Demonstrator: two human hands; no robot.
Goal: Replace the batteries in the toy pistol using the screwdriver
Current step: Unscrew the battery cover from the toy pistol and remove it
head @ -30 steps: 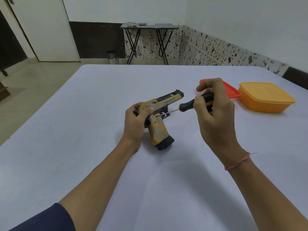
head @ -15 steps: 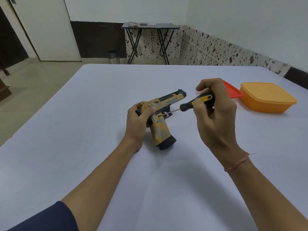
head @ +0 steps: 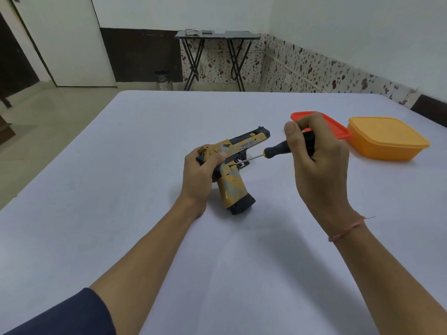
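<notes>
At the middle of the white counter (head: 121, 189), the toy pistol (head: 233, 189) seems to rest on the butt of its grip, with the screw side turned towards the tool. The left hand (head: 197, 175) curls round the rear of the frame, likely bracing it against the push. The right hand (head: 316, 160) is closed round the black handle of the screwdriver (head: 278, 147), whose thin shaft slants down to a small hole above the grip. An orange box (head: 387, 139) and red lid (head: 338, 128) sit well apart to the right, probably for loose parts

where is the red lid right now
Head view, right side: the red lid lies flat beside the orange box, partly behind the right hand.
</notes>
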